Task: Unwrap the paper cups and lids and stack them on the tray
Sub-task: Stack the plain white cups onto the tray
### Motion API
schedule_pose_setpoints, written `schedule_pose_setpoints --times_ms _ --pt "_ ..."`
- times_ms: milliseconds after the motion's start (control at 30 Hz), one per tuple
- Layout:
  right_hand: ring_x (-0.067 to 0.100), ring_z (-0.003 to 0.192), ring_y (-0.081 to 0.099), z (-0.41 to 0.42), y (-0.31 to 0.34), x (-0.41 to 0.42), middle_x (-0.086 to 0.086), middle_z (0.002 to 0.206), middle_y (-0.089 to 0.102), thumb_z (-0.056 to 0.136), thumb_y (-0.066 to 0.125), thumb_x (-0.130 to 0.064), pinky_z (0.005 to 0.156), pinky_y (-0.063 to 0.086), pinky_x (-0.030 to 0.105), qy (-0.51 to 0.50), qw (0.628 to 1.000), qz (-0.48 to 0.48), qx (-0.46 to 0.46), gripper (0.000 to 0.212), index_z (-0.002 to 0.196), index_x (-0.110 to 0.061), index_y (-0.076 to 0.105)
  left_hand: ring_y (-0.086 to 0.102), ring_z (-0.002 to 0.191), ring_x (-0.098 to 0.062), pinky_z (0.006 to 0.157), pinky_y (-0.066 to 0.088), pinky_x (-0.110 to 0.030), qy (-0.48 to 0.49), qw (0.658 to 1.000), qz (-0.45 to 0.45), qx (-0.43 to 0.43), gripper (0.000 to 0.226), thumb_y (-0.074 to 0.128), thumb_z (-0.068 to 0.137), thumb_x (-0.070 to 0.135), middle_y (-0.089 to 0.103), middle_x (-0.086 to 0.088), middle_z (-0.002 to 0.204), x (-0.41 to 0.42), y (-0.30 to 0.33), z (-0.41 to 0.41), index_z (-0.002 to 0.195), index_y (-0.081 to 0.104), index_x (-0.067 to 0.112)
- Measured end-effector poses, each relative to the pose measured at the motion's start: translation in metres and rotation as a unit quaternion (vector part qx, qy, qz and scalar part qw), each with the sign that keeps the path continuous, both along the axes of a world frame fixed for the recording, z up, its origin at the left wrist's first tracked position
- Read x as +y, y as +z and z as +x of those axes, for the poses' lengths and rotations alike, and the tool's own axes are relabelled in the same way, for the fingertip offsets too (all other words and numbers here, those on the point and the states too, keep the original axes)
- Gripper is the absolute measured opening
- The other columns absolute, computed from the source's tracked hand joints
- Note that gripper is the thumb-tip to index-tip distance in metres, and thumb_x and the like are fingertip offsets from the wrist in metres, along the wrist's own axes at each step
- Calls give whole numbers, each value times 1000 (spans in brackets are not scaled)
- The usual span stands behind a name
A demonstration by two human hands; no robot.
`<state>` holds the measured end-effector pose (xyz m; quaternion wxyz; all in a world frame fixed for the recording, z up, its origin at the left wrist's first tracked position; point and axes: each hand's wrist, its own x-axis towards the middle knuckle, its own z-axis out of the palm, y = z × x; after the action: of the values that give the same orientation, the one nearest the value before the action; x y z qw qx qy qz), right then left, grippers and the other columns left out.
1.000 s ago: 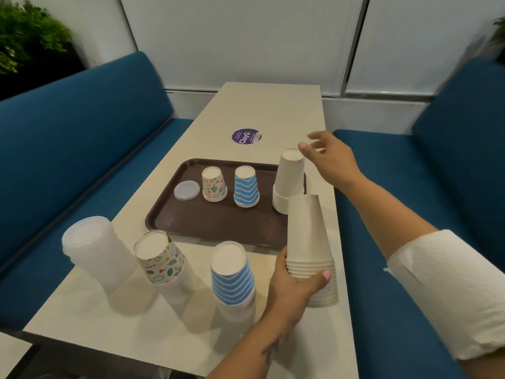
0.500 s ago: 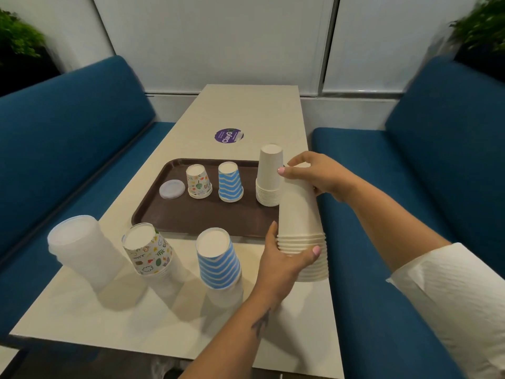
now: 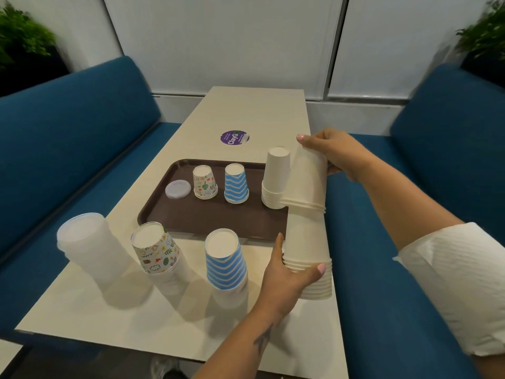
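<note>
Two hands on white cups, I note: left hand clamps the lower stack on the counter at 4 o'clock of the tray; right hand grips an upper batch, tilted, lifted partly off it.

Tray: near half bare, open from 6 o'clock. Far row blocks 12: lid, doodle cup, striped cup, white stack at 2 o'clock corner. Table beyond sticker clear. Near edge crowded: lid sleeve, doodle stack, striped stack in a row, narrow gaps between. Right edge taken by held stack, left hand low, right hand on top.
</note>
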<state>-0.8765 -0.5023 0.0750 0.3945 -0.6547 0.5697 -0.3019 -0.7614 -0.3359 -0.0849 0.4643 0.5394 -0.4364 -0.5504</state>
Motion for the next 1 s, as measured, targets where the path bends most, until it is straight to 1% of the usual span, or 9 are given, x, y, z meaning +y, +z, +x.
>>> schedule_pose_setpoints --times_ms 100,200,267,400,500,633,733,867,1000 --pt "22 95 63 5 5 -12 6 112 62 84 61 -57 66 56 32 -31 999 -18 -18 51 111 -15 53 61 112 -6 103 47 -38 16 1000 -1 9 117 83 48 51 63 9 125 -2 -1 1 149 29 26" --pt "26 100 62 10 10 -27 8 115 61 84 60 -59 78 58 42 -47 998 -39 -32 54 113 -14 53 61 112 -8 103 47 -40 24 1000 0 14 115 84 49 52 64 10 124 -5 -2 4 148 30 28" --pt "27 100 62 14 14 -35 7 114 62 82 59 -63 80 57 45 -45 997 -50 -31 58 112 -14 55 62 113 -11 101 48 -43 26 999 6 20 112 86 50 51 64 9 124 -8 -3 4 146 33 29" --pt "29 99 64 21 15 -50 8 111 64 76 58 -69 79 58 46 -32 997 -61 -26 58 99 -16 55 63 110 -15 98 51 -46 38 999 9 31 104 86 50 48 65 6 121 -16 -3 4 141 38 31" --pt "25 104 60 24 16 -58 4 115 60 79 60 -66 85 55 44 -53 994 -84 -42 56 108 -18 53 64 109 -14 97 51 -44 49 998 9 38 107 85 49 47 65 6 122 -21 -3 2 143 37 29" --pt "19 110 53 30 19 -66 0 123 52 81 65 -57 90 50 37 -72 983 -163 -53 61 126 -18 48 65 106 -11 95 53 -37 56 997 10 54 108 85 50 42 65 6 121 -23 -4 0 145 35 27" --pt "17 112 48 38 17 -74 2 134 50 81 69 -51 94 46 34 -59 978 -197 -18 63 129 -18 46 66 105 -11 94 54 -36 60 996 11 63 106 85 52 39 66 7 120 -26 -4 0 145 35 26" --pt "22 120 48 52 2 -84 3 136 50 80 72 -46 90 41 31 -17 981 -189 46 64 130 -16 46 65 105 -13 93 54 -35 63 996 12 55 105 85 51 43 66 8 119 -30 -4 2 143 37 29" --pt "26 120 49 61 -15 -89 6 134 52 80 73 -41 94 43 38 25 979 -167 115 62 130 -17 47 64 107 -13 96 53 -40 63 997 14 51 107 86 49 45 65 7 120 -32 -3 2 143 37 30"
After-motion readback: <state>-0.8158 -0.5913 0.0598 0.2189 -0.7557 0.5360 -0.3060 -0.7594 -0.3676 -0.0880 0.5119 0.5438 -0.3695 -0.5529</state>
